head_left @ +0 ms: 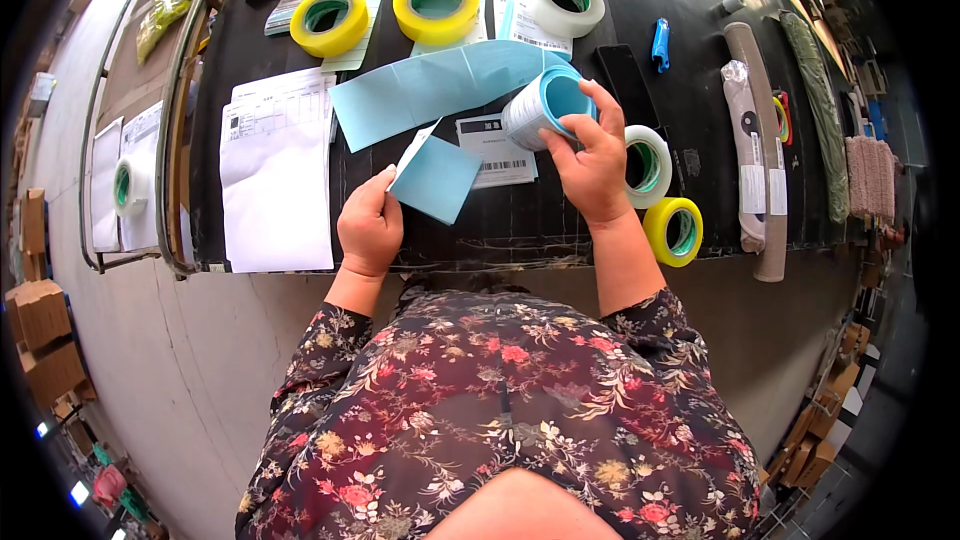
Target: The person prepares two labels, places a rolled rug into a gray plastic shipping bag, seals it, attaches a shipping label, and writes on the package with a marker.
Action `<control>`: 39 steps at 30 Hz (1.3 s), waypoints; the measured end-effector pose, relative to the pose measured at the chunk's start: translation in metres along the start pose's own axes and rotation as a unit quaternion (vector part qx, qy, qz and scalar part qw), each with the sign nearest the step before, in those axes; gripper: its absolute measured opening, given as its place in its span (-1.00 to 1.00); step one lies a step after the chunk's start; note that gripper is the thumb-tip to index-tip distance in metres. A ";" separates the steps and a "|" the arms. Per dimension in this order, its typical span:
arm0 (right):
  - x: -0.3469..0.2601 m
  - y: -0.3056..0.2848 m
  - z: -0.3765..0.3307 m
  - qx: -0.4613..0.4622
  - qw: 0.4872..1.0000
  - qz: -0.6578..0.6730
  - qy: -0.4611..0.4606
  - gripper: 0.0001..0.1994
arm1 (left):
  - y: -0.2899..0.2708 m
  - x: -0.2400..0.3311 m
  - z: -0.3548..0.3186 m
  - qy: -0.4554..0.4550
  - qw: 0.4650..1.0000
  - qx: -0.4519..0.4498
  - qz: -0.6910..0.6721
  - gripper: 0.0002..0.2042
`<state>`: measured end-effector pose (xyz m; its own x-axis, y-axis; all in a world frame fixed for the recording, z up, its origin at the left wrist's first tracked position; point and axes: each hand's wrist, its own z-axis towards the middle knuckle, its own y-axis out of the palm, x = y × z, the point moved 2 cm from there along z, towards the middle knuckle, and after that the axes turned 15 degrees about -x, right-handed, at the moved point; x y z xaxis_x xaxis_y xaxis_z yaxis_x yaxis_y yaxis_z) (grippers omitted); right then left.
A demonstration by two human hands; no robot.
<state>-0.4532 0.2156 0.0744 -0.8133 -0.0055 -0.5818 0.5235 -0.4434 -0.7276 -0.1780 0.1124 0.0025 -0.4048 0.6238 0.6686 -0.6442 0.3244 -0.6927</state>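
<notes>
My left hand (371,224) is closed on the left edge of a small stack of labels (438,180), pale blue side up, with a white edge showing at its top. In my right hand (590,155) is a roll of labels (528,118), white outside and light blue inside, gripped by its rim between thumb and fingers. A long light blue strip (420,88) with fold lines lies behind both hands, its right end reaching behind the roll. Below the roll, a white printed label (497,152) rests on the black table.
Yellow tape rolls (330,20) and a clear tape roll (565,2) sit on labels at the back. White printed sheets (277,175) lie at left. More tape rolls (673,231), a black phone-like slab (625,80), a blue cutter (661,45) and wrapped rolls (757,150) occupy the right.
</notes>
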 end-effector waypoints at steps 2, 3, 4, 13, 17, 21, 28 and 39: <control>-0.001 0.001 0.000 0.004 1.000 -0.004 -0.005 -0.78 | -0.004 0.000 -0.002 0.031 0.999 -0.005 0.041 -0.71; -0.001 0.002 0.000 0.004 1.000 0.000 -0.003 -0.78 | -0.005 0.002 -0.003 0.044 0.997 -0.004 0.055 -0.72; 0.000 0.003 0.000 0.004 1.000 0.004 -0.002 -0.78 | -0.006 0.003 -0.003 0.058 0.996 -0.002 0.068 -0.74; -0.008 0.023 -0.008 -0.050 0.998 0.002 -0.031 -0.79 | -0.001 -0.032 -0.030 -0.280 0.861 0.104 -0.412 -0.80; -0.008 0.025 -0.012 -0.062 0.995 -0.060 -0.045 -0.73 | -0.016 -0.034 -0.036 -0.354 0.766 0.137 -0.519 -0.79; -0.016 0.020 -0.012 -0.045 0.993 -0.101 -0.049 -0.52 | -0.022 -0.033 -0.040 -0.353 0.735 0.162 -0.555 -0.80; -0.061 0.018 -0.030 -0.028 0.985 -0.046 -0.162 -0.54 | -0.020 -0.050 -0.056 -0.342 0.636 0.185 -0.667 -0.87; -0.097 0.138 -0.059 -0.237 0.760 0.565 0.217 -0.18 | -0.049 -0.021 -0.075 -0.262 0.874 0.119 -0.391 -0.78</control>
<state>-0.2868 0.2074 0.0094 0.3296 0.1988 -0.9229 0.9419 -0.0029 0.3358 -0.0892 0.1367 0.0025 0.0188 -0.1540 0.9879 -0.9482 0.3108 0.0664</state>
